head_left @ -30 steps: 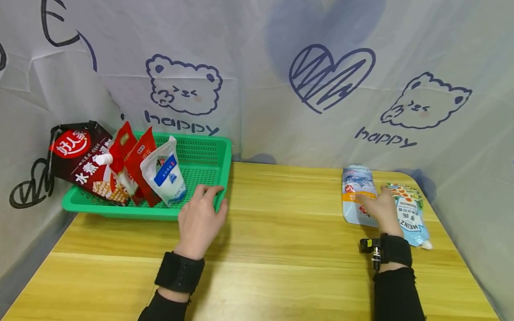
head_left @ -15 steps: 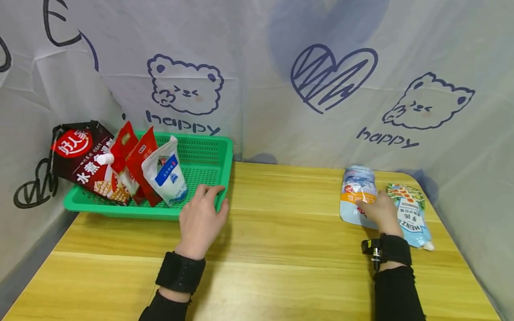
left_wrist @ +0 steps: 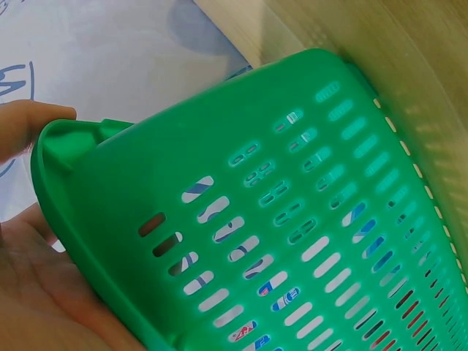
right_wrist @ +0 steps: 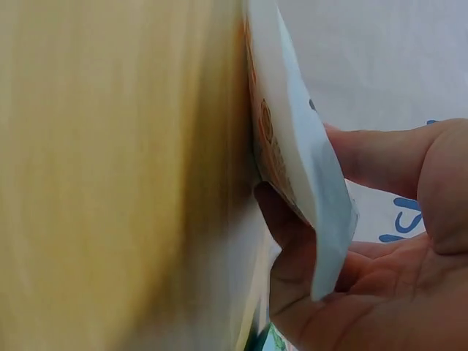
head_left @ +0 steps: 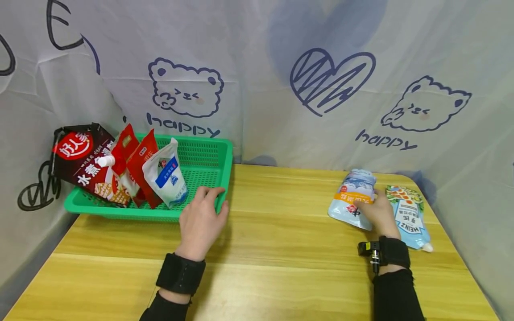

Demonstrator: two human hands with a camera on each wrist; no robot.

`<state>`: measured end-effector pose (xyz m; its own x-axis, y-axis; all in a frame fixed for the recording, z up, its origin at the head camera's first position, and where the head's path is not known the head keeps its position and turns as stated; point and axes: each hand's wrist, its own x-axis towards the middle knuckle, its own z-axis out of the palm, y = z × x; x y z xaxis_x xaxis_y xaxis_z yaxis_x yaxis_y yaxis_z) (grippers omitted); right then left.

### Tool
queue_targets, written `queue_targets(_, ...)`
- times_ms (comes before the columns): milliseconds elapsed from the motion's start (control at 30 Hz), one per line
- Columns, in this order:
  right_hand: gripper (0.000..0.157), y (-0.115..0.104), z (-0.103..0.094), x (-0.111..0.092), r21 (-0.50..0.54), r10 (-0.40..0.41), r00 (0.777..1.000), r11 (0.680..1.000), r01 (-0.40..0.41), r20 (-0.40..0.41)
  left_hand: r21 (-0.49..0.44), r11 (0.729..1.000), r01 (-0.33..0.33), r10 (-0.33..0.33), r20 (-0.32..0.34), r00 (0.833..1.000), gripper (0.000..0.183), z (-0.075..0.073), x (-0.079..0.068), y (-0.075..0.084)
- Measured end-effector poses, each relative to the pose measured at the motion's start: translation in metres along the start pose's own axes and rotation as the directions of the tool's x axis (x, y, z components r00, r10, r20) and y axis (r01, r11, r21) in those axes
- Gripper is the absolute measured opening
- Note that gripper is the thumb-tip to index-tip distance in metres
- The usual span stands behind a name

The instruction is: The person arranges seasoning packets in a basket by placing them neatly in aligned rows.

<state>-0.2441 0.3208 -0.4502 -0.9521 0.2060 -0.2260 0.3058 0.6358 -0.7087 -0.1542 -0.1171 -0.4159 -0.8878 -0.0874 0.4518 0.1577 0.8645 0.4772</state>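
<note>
My left hand (head_left: 201,220) holds the front right corner of the green plastic basket (head_left: 202,153). In the left wrist view, its fingers and thumb (left_wrist: 33,121) close around the basket rim (left_wrist: 62,212). Over on the right, my right hand (head_left: 380,214) pinches the side of a light blue, white and orange salt pouch (head_left: 353,192). The right wrist view shows that pouch (right_wrist: 303,139) tipped on edge between thumb and fingers, close over the table. Just right of this hand, a Heinz spout pouch (head_left: 410,218) lies flat with its white cap toward me.
Inside the basket's left part stand a dark red seasoning bag (head_left: 82,156), red pouches (head_left: 142,162), one with a white spout cap, and a white and blue pouch (head_left: 165,174). A printed cloth (head_left: 257,102) hangs behind the wooden table (head_left: 277,249).
My right hand has taken hold of the salt pouch and tilted it, its lower end swinging left. The left hand stays on the basket rim, and the Heinz pouch lies where it was.
</note>
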Motion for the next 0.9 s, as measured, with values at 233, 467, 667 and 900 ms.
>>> queue_targets(233, 0.082, 0.0, 0.002, -0.002, 0.054, -0.019, 1.0, 0.998, 0.019, -0.007, 0.007, 1.0, -0.001, 0.001, 0.004, 1.0, 0.029, 0.0, 0.0, 0.001)
queue_targets(467, 0.078, -0.004, 0.002, -0.006, 0.053, -0.056, 0.998, 0.997, 0.057, -0.017, 0.001, 1.0, 0.004, -0.004, 0.002, 1.0, 0.029, 0.0, -0.003, 0.001)
queue_targets(667, 0.074, -0.012, 0.006, -0.006, 0.028, -0.094, 0.995, 0.995, 0.095, -0.038, -0.002, 1.0, 0.006, -0.006, 0.003, 1.0, 0.029, 0.001, -0.003, 0.0)
queue_targets(900, 0.071, -0.028, 0.012, -0.011, 0.052, -0.168, 0.982, 0.984, 0.173, -0.081, -0.004, 1.0, 0.002, -0.002, 0.001, 1.0, 0.029, 0.001, -0.001, 0.0)
